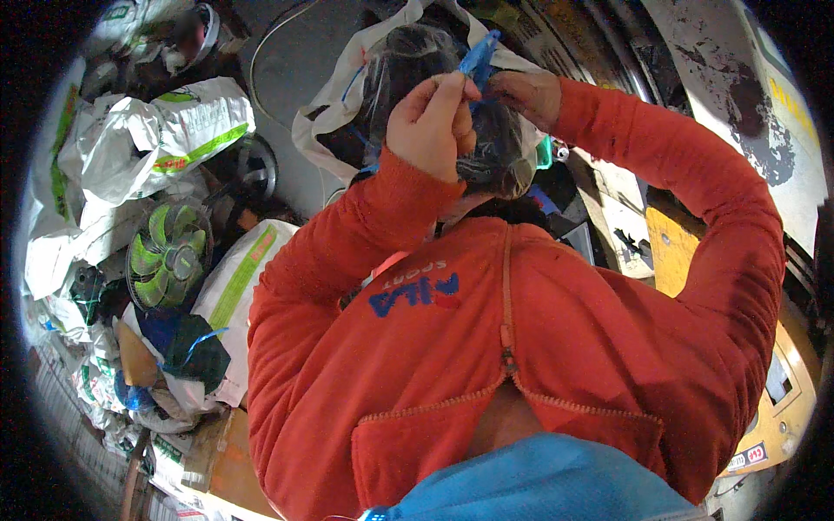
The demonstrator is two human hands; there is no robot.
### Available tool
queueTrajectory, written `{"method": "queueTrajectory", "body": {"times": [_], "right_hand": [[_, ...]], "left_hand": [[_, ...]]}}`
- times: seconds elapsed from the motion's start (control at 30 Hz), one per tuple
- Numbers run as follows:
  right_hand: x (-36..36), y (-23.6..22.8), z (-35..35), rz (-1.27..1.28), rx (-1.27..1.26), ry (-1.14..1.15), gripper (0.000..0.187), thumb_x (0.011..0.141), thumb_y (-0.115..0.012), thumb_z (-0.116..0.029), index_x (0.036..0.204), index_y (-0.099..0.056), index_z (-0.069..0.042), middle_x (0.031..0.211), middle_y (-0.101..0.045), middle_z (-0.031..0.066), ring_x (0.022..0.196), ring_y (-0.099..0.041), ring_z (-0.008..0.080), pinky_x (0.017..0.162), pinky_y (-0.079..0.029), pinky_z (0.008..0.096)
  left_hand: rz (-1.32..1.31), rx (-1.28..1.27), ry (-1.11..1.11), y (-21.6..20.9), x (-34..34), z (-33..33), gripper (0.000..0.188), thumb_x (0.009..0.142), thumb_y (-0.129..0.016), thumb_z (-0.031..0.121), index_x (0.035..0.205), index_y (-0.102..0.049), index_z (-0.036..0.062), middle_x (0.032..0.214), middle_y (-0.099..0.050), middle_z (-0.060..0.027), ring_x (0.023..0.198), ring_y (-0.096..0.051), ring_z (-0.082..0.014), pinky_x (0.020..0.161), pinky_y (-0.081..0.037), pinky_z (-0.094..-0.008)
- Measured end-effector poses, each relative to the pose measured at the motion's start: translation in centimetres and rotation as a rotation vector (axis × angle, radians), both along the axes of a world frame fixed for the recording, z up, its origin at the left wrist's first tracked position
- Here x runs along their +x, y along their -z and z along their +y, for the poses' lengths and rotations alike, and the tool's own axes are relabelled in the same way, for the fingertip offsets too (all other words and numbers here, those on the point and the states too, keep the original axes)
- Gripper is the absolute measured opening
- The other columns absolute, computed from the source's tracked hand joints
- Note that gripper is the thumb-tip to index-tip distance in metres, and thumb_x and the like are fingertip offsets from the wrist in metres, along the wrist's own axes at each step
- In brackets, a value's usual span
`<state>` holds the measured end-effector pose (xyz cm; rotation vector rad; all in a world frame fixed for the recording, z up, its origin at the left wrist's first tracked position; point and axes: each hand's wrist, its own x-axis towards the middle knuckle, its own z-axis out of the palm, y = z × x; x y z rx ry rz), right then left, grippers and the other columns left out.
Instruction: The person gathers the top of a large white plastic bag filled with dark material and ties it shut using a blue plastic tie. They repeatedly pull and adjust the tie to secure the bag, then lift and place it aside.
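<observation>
Both my arms, in red sleeves, reach over a big white woven sack (321, 130) lined with clear plastic (417, 56), through which dark contents show. My left hand (434, 122) is closed in a pinch at the lower end of a crumpled blue plastic strip (479, 59). On the strip's other side, my right hand (527, 95) has its fingers curled against it; their tips are partly hidden. The strip stands up between the two hands, above the sack's opening. What lies inside the liner is too dark to name.
Several white sacks with green stripes (204, 117) are heaped at the left, around a green-bladed fan (169, 256). A pale cable (254, 65) runs over the grey floor beyond them. Yellow panels (673, 247) and a worn white surface (730, 95) stand at the right.
</observation>
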<state>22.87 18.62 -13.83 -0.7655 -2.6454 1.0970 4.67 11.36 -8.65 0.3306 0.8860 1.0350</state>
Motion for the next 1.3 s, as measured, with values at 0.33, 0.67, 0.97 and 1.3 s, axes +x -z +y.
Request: {"method": "queueTrajectory", "body": {"times": [0.33, 0.67, 0.97, 1.3], "right_hand": [[3.0, 2.9, 2.1, -0.758, 0.252, -0.062, 0.013, 0.079, -0.047, -0.017, 0.077, -0.055, -0.007, 0.063, -0.055, 0.0129, 0.056, -0.054, 0.0320, 0.046, -0.043, 0.0358], [1.2, -0.8, 3.3, -0.767, 0.212, -0.276, 0.012, 0.065, -0.056, -0.015, 0.068, -0.059, -0.004, 0.063, -0.056, 0.0173, 0.060, -0.056, 0.0358, 0.052, -0.044, 0.0422], [4.2, 0.3, 2.1, -0.621, 0.179, -0.056, 0.027, 0.067, -0.053, -0.009, 0.093, -0.055, -0.002, 0.094, -0.055, 0.0155, 0.084, -0.053, 0.0285, 0.067, -0.045, 0.0357], [7.2, 2.5, 2.0, -0.531, 0.559, -0.451, 0.026, 0.071, -0.052, -0.013, 0.096, -0.053, -0.006, 0.096, -0.054, 0.0095, 0.091, -0.048, 0.0250, 0.076, -0.043, 0.0332]], "left_hand": [[0.135, -0.032, 0.175, -0.1, 0.7, 0.7, 0.020, 0.085, -0.048, 0.023, 0.078, -0.052, 0.0048, 0.053, -0.032, 0.0060, 0.043, -0.028, -0.0041, 0.041, -0.024, -0.0201], [0.236, -0.103, 0.383, 3.9, 2.1, 3.1, 0.019, 0.084, -0.045, 0.022, 0.081, -0.054, 0.0050, 0.054, -0.035, 0.0044, 0.043, -0.032, -0.0065, 0.039, -0.028, -0.0227], [0.647, 0.298, 0.626, 6.0, 2.9, 3.5, 0.018, 0.080, -0.047, 0.021, 0.083, -0.057, 0.0063, 0.064, -0.049, -0.0024, 0.054, -0.047, -0.0146, 0.049, -0.040, -0.0275], [1.158, 1.065, 0.838, 7.5, 2.8, 4.4, 0.022, 0.076, -0.048, 0.021, 0.093, -0.061, 0.0154, 0.090, -0.061, -0.0094, 0.085, -0.057, -0.0276, 0.073, -0.045, -0.0356]]}}
